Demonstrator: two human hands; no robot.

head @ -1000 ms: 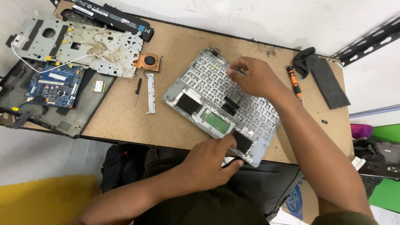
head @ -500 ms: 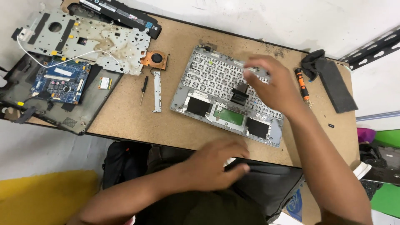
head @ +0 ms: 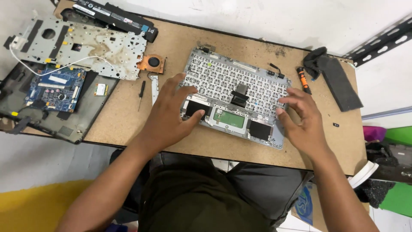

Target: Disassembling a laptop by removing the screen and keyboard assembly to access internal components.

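1. A worn particle-board table (head: 128,116) stands against a white wall (head: 266,17), its top scuffed and dusty near the back edge.
2. In the middle lies an upturned laptop keyboard frame (head: 231,81), silver, underside up.
3. The left hand (head: 169,114) rests spread and open on the frame's left end, fingers splayed, gripping nothing.
4. The right hand (head: 302,122) lies at the frame's right end, fingers curled loosely on its edge; it holds no tool.
5. To the left sit a stained metal plate (head: 81,45), a copper fan (head: 152,63), a small screwdriver (head: 140,92) and a blue circuit board (head: 56,86) inside a dark laptop shell (head: 86,120).
6. A long black battery (head: 116,17) lies along the back edge.
7. On the right are an orange-handled screwdriver (head: 302,79) and a black pouch (head: 339,81); a slotted metal rail (head: 382,41) leans by the wall.
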